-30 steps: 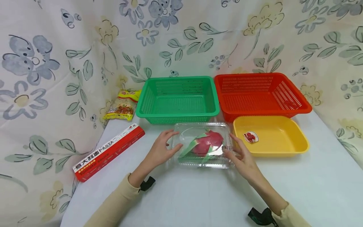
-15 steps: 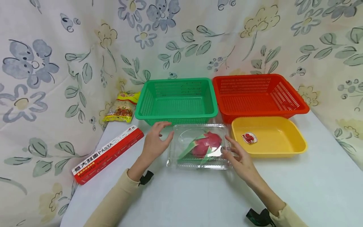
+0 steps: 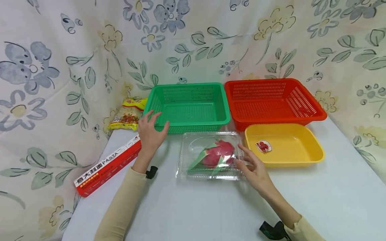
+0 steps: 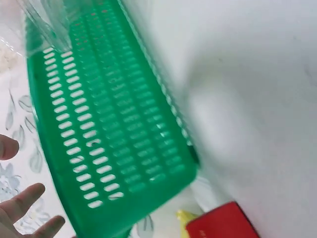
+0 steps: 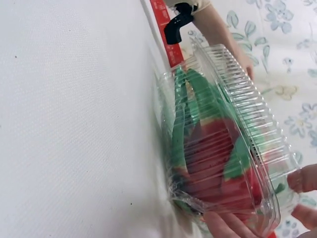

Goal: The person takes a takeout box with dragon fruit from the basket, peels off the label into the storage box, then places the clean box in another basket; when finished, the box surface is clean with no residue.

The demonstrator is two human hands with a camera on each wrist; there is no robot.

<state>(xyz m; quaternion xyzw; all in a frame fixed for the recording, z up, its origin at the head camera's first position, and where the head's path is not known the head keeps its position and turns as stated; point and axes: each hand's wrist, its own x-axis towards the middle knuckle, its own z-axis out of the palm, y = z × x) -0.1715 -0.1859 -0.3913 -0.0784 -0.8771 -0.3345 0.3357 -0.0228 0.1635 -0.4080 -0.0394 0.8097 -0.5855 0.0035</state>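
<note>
A clear plastic clamshell box (image 3: 182, 159) stands on the white table with its lid down. Inside it lies a pink dragon fruit (image 3: 217, 154) with green leaf tips. My right hand (image 3: 255, 172) holds the box's right end; in the right wrist view its fingers (image 5: 303, 179) are at both lid and base. My left hand (image 3: 152, 135), fingers spread, holds nothing. It is left of the box, in front of the green basket's (image 3: 223, 120) left corner, and overlaps the end of a red pasta box (image 3: 110, 167). The left wrist view shows these fingers (image 4: 25, 198) beside the basket.
A red basket (image 3: 310, 117) stands at the back right, with a yellow tray (image 3: 289, 147) in front of it. A yellow food packet (image 3: 126, 115) is left of the green basket. Patterned cloth (image 3: 196, 43) hangs behind.
My left hand has come away from the box's left side, moving left and back toward the green basket's corner. My right hand has stayed at the box's right end.
</note>
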